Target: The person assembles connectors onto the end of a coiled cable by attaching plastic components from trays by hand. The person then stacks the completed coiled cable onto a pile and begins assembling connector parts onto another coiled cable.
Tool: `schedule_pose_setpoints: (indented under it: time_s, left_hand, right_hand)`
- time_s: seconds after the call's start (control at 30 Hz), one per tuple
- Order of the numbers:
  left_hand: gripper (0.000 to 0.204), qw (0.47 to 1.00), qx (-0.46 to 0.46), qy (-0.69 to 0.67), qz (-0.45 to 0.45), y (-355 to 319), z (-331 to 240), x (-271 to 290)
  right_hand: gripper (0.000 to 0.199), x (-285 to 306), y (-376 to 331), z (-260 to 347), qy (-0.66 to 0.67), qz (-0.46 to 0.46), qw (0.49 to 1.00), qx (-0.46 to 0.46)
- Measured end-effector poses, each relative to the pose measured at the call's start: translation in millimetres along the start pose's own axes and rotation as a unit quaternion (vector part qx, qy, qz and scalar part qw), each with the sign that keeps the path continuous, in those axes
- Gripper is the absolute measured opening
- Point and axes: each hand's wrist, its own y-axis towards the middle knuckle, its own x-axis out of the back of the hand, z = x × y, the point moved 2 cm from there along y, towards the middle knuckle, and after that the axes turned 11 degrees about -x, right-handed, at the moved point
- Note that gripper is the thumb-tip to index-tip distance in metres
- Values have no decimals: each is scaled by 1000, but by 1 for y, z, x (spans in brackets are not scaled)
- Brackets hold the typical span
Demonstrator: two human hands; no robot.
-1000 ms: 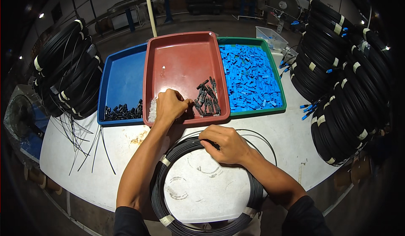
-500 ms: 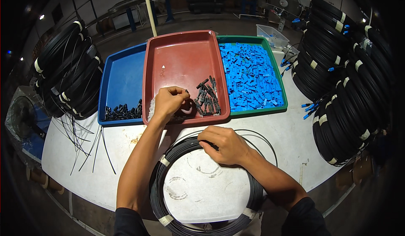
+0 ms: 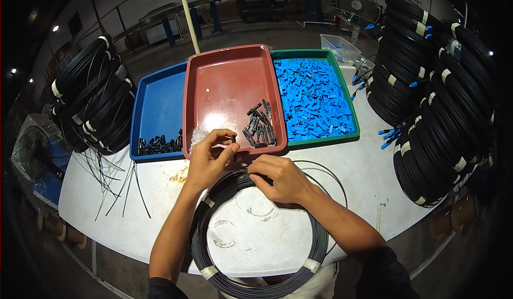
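Observation:
My left hand (image 3: 212, 160) is raised in front of the red tray (image 3: 227, 80), pinching a small black connector piece (image 3: 234, 139) between thumb and fingertips. To its right, my right hand (image 3: 280, 178) is closed at the far side of a black cable coil (image 3: 199, 245) bound with pale tape. Its fingers curl round the cable, though the exact grip is partly hidden. A loose loop of the cable (image 3: 346, 189) arcs out behind that hand. Several black connector parts (image 3: 260, 125) lie in the red tray, beside a clear plastic bag (image 3: 199, 135).
A blue tray (image 3: 157, 93) with black pieces stands left; a green tray (image 3: 350, 104) full of blue connectors stands right. Stacked cable coils rise at the left (image 3: 99, 104) and right (image 3: 435, 147) of the white table (image 3: 358, 219). Behind are a clear bin (image 3: 342, 48) and a fan (image 3: 357, 4).
My left hand has drawn back out of the red tray toward me with the small black piece between its fingers. My right hand stays at the coil.

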Motion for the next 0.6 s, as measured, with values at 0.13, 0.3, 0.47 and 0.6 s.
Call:
schedule_pose_setpoints:
  time_s: [0.13,0.3,0.47,0.6]
  left_hand:
    - [37,996,-74,30,-30,-16,14,-3]
    - [46,983,-147,109,28,-26,3,0]
    - [53,977,-166,105,83,-29,-4,-5]
    - [53,960,-213,138,120,-31,-7,-6]
  right_hand:
    - [11,-2,0,1,-4,-14,1000,4]
    - [14,-1,2,2,4,-9,1000,3]
    - [15,1,2,3,-2,8,1000,-26]
    - [15,0,3,3,-8,11,1000,-19]
